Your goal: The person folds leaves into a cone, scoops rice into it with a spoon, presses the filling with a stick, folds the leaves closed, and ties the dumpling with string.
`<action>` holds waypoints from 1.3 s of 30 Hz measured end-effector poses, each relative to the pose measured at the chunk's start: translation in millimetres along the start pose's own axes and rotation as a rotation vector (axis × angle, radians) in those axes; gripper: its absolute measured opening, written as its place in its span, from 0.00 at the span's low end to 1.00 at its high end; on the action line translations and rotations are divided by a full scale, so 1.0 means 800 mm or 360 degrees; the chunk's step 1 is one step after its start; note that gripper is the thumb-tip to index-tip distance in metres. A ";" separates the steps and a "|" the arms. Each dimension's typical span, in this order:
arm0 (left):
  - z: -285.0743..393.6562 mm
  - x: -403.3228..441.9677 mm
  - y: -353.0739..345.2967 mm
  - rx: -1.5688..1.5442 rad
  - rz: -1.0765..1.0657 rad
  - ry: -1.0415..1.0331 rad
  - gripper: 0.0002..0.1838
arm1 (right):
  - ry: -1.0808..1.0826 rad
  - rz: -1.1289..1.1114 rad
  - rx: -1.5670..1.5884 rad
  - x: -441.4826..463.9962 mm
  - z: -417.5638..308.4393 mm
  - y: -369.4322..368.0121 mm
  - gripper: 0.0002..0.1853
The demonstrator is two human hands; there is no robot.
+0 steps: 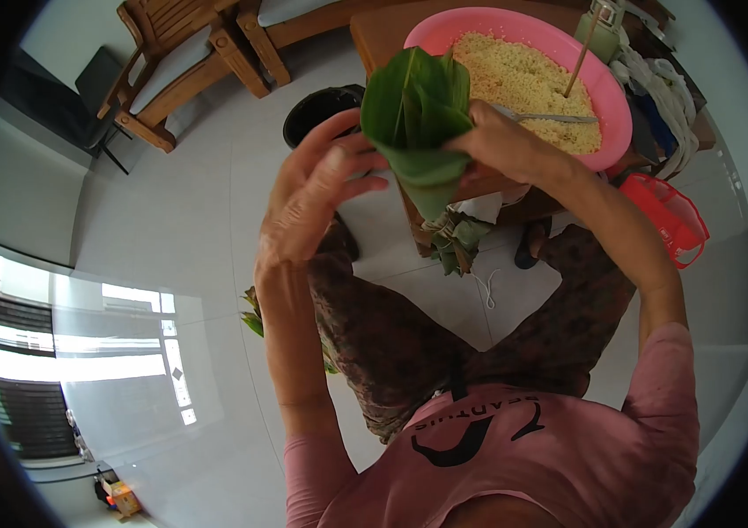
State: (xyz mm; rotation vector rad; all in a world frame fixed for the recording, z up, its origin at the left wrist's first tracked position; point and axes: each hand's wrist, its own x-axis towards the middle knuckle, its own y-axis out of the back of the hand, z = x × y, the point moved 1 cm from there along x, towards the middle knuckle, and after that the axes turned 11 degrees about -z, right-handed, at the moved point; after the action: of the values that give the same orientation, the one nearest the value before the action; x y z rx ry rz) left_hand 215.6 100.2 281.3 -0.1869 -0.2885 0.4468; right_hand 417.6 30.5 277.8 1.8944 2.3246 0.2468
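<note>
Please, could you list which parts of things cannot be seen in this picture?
Head view:
Leaf cone: its own folds hide the bottom inside.
Right hand: the leaf cone hides some fingertips.
Black bucket: the left hand and leaf cone cover part.
Green leaves on the floor: the left forearm covers part.
Wooden stick: grain hides its lower end.
</note>
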 end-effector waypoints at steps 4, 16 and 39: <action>-0.025 0.009 -0.011 -0.0010 -0.0286 0.0334 0.44 | -0.0306 0.0003 0.0394 0.008 -0.012 0.022 0.06; -0.040 0.065 -0.037 -0.0008 -0.0423 0.0440 0.26 | -0.0047 -0.0068 -0.0428 0.002 -0.036 0.043 0.15; -0.071 0.197 -0.066 0.0662 -0.0044 -0.0002 0.12 | -0.0216 0.0181 -0.1766 -0.092 0.046 0.232 0.07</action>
State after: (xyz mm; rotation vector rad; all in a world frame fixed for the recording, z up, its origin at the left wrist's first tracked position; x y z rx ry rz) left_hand 390.3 117.5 277.4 0.2232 -0.1936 0.4696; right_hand 618.1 -3.3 281.1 1.3549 1.4240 1.0916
